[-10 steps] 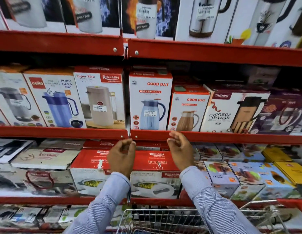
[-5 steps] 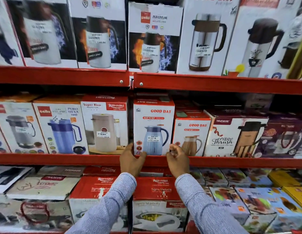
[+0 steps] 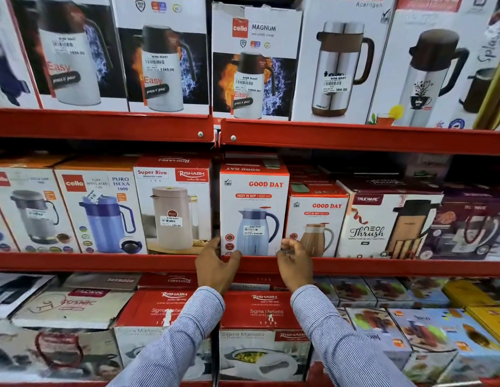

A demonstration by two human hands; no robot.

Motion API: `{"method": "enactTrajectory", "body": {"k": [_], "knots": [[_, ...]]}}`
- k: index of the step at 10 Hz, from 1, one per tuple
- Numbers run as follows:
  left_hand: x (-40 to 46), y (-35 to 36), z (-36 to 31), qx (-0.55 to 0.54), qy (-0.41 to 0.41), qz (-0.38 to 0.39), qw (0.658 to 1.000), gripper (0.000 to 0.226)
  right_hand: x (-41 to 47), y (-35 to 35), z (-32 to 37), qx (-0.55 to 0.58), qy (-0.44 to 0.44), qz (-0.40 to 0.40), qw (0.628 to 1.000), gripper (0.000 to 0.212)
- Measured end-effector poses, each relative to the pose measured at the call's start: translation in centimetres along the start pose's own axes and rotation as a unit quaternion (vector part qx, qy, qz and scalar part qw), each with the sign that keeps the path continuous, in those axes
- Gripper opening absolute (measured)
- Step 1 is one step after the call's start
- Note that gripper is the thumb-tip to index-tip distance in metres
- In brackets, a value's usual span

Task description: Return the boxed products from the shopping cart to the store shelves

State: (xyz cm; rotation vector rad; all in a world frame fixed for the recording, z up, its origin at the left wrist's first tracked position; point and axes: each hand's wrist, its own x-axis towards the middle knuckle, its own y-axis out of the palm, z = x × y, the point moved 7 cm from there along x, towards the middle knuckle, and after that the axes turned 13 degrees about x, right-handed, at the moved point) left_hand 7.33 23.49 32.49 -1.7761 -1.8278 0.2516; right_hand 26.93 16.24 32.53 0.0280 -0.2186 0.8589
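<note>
The Good Day box [image 3: 254,208] stands upright on the middle shelf [image 3: 103,262], between the Rishabh box [image 3: 173,205] and a smaller Good Day box [image 3: 317,222]. The left hand [image 3: 215,268] touches its lower left corner, fingers spread. The right hand [image 3: 294,263], fingers loosely curled, sits at its lower right corner, gripping nothing clearly.

On the middle shelf [image 3: 354,265], the Good Day box [image 3: 254,208] stands between the Rishabh box [image 3: 173,205] on its left and a smaller Good Day box [image 3: 317,222] on its right; my hands [image 3: 215,268] flank its base.
</note>
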Motion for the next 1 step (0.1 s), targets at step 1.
{"method": "enactTrajectory", "body": {"k": [1], "knots": [[-0.31,-0.17,-0.2,0.016,-0.003,-0.018,1.0,0.049,-0.05,-0.09,-0.08,0.007,0.021,-0.001,1.0,0.034]]}}
